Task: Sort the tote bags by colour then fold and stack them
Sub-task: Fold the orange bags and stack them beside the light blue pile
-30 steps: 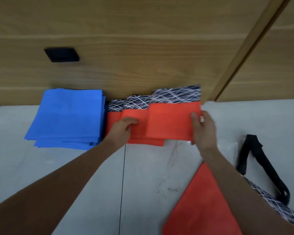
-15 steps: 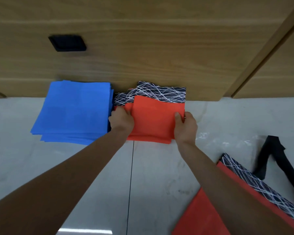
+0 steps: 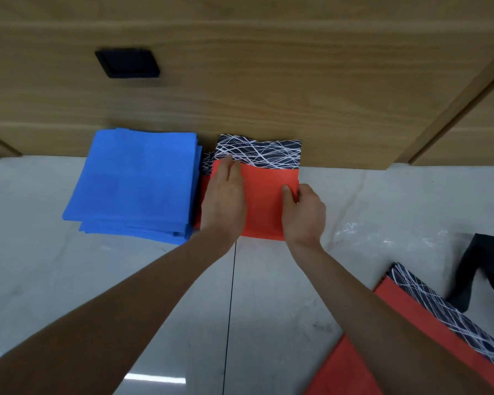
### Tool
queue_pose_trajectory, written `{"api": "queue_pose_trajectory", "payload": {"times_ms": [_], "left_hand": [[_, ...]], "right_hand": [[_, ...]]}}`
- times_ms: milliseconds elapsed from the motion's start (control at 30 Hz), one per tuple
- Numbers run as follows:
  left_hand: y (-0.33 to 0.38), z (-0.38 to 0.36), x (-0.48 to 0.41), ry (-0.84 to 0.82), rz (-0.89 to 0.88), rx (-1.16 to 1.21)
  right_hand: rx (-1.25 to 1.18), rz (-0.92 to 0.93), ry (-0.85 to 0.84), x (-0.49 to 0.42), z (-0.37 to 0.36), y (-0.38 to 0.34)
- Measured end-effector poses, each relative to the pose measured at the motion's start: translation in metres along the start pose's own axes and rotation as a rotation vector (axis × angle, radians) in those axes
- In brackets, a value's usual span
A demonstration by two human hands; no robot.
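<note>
Pale floor (image 3: 126, 280) at a wooden wall panel (image 3: 268, 81): folded red tote bag (image 3: 264, 206) just beside the blue stack (image 3: 137, 183).
Left hand (image 3: 226, 195) lies flat on the bag, fingers straight. Right hand (image 3: 304, 212) has its grip pinching the bag's right edge, thumb on top. An unfolded red tote (image 3: 354, 366) lies well apart, lower right.

Two folded stacks on floor (image 3: 126, 280) against panel (image 3: 268, 81), left stack (image 3: 137, 183) just beside right stack (image 3: 265, 201), left hand (image 3: 226, 201) flat on right stack, right hand (image 3: 304, 215) gripping its right edge, unfolded bag (image 3: 340, 372) nearer, far right, strap (image 3: 479, 269) behind it
</note>
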State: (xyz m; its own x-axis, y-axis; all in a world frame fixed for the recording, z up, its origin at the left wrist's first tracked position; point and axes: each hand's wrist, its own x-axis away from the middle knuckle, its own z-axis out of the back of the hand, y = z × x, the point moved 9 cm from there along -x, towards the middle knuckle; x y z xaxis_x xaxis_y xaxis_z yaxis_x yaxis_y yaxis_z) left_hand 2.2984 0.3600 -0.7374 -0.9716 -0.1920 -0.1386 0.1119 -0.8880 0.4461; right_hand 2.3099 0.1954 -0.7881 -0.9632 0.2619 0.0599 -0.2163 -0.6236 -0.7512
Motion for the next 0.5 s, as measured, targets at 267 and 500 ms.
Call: {"api": "queue_pose_trajectory", "payload": {"times_ms": [267,500], "left_hand": [[-0.056,-0.062,-0.005,-0.238,0.131,-0.122],[-0.054,-0.072,-0.005,-0.031,0.07,-0.234]], "right_hand": [[0.385,0.731,-0.157,-0.006,-0.044,-0.046],[0.357,0.695,-0.375,-0.016,-0.08,-0.015]]}}
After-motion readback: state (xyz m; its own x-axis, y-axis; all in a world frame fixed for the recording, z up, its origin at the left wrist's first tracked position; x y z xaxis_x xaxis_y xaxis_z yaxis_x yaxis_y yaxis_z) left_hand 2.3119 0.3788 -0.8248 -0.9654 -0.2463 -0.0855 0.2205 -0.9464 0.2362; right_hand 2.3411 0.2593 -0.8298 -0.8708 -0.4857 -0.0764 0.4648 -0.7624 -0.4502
